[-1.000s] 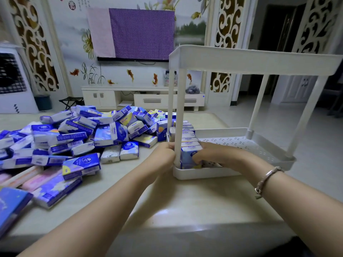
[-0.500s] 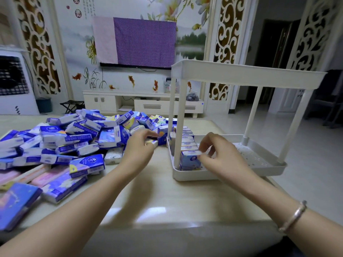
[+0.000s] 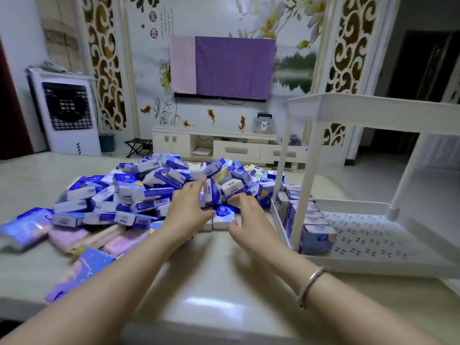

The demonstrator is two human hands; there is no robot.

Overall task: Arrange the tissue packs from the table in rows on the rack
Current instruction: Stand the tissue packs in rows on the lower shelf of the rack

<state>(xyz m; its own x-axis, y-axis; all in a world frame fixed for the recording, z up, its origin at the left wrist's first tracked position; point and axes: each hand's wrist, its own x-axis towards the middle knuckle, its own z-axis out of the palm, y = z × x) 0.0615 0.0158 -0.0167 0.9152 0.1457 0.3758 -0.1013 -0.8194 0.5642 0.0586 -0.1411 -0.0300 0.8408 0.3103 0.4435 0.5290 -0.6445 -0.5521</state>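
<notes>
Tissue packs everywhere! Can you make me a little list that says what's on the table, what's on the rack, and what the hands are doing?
table: pale top, holding a pile and a rack
pile: many blue and white tissue packs heaped on the left side, some pink ones at the near edge
rack: white, two shelves, on the right
on the rack: one row of packs standing along the left edge of the bottom shelf
left hand: reaching into the pile
right hand: at a small pack at the pile's edge
wrist: bracelet on the right arm
</notes>
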